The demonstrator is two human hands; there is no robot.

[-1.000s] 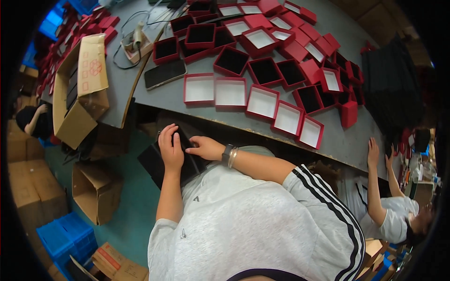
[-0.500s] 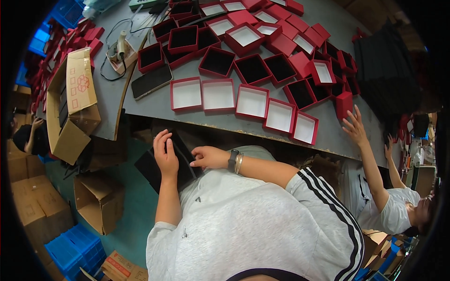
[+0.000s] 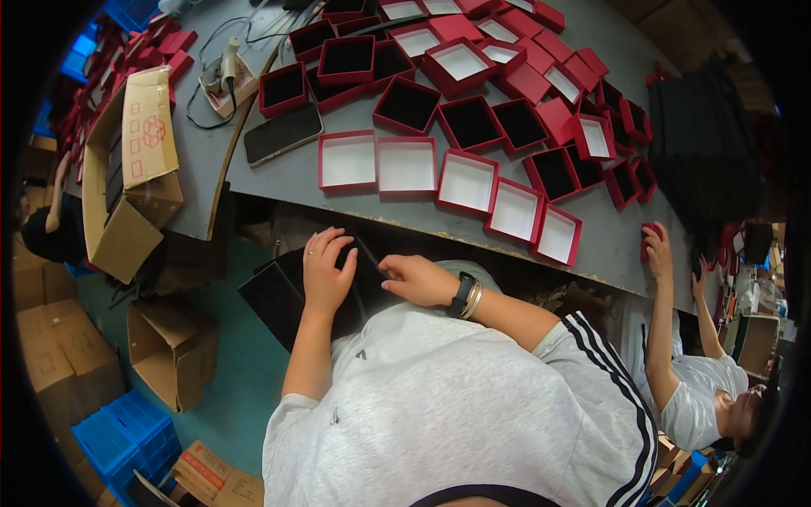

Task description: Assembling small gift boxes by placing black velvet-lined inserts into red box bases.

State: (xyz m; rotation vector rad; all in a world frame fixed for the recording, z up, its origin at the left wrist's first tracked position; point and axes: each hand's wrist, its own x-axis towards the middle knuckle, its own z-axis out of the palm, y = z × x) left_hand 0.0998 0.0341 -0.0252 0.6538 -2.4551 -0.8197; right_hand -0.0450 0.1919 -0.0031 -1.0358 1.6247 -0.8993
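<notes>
Black foam-like sheets or pads (image 3: pixel 272 297) lie across my lap below the table edge; their exact kind is hard to make out. My left hand (image 3: pixel 328 272) rests on them with its fingers stretched out, a ring on one finger. Just to its right, my right hand (image 3: pixel 420 280) has its fingers bent and pinches the edge of a thin black strip or sheet. A dark watch and bracelets circle that wrist. On the table in front stands a row of red box lids with white insides (image 3: pixel 407 166).
Red boxes with black inserts (image 3: pixel 405 105) crowd the grey table (image 3: pixel 283 188). A phone (image 3: pixel 285 135) and a glue-gun-like tool (image 3: pixel 230 63) lie left. Cardboard boxes (image 3: pixel 173 355) and blue crates (image 3: pixel 127 435) stand lower left. At right, a co-worker's hand (image 3: pixel 661 251) holds a red box.
My left hand has shifted slightly right and up over the black sheets, and my right hand has moved right. The co-worker's hand has taken hold of a red box and drawn it nearer.
</notes>
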